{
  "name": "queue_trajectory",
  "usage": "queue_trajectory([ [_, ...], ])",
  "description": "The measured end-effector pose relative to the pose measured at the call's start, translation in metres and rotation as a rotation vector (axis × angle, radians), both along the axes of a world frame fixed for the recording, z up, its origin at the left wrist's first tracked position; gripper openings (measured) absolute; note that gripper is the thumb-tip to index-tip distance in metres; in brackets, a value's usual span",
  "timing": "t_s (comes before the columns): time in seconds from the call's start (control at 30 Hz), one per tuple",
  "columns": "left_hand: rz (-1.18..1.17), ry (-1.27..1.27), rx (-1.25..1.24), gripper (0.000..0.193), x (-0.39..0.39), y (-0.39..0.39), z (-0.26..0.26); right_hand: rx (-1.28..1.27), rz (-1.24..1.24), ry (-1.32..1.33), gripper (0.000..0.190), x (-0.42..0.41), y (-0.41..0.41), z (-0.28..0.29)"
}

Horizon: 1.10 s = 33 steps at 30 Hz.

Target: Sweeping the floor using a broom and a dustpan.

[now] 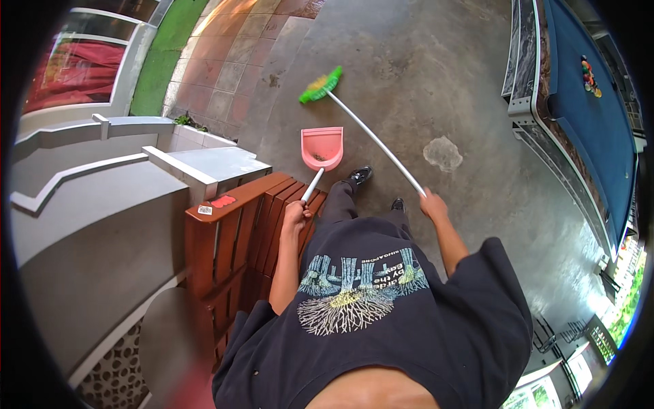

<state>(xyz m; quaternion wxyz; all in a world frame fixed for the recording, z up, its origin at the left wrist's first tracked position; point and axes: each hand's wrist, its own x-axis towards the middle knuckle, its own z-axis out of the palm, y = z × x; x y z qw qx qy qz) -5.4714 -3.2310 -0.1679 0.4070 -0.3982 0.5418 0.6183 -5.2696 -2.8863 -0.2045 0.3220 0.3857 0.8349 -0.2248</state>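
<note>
My left hand (297,214) is closed around the pale handle of a pink long-handled dustpan (327,145), above a slatted wooden bench. Some dark debris (320,157) lies in the pan near its handle end. The pan's wide edge points away from me. In my right hand (434,204) is the end of a long silvery broom handle (375,139). It runs forward and left to a green broom head (321,86) with some yellow bristles. The head is a short way beyond the dustpan, apart from it.
A brown wooden bench (238,204) and a grey wall with white trim (102,183) stand close on my left. At the right is a blue-topped pool table (587,122) with racked balls (590,76). A pale patch (443,154) marks the concrete floor; paving tiles (225,76) lie ahead left.
</note>
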Motion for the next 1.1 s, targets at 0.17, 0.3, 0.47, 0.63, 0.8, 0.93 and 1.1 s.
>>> queue_trajectory([
  [0.17, 0.080, 0.015, -0.027, 0.007, 0.049, 0.004, 0.009, 0.140, -0.041, -0.209, 0.039, 0.225, 0.047, 0.042],
  [0.3, 0.054, 0.036, -0.065, 0.007, 0.089, 0.022, 0.008, 0.208, -0.146, -0.313, 0.044, 0.361, 0.066, 0.089],
  [0.47, -0.090, 0.067, -0.144, 0.007, 0.122, 0.064, 0.008, 0.163, -0.333, -0.450, 0.045, 0.455, 0.037, 0.126],
  [0.63, -0.290, 0.153, -0.156, 0.010, 0.153, 0.116, 0.005, 0.072, -0.676, -0.407, 0.051, 0.483, -0.038, 0.118],
  [0.8, -0.426, 0.108, -0.114, 0.010, 0.165, 0.140, -0.010, -0.470, -1.192, -0.299, 0.051, 0.435, -0.079, 0.120],
  [0.93, -0.519, 0.053, -0.081, 0.008, 0.152, 0.161, -0.024, -0.668, -1.185, 0.088, 0.037, 0.392, -0.094, 0.081],
  [1.1, -0.707, 0.024, -0.025, 0.008, 0.146, 0.183, -0.028, -0.746, -1.361, 0.238, 0.032, 0.318, -0.071, 0.070],
])
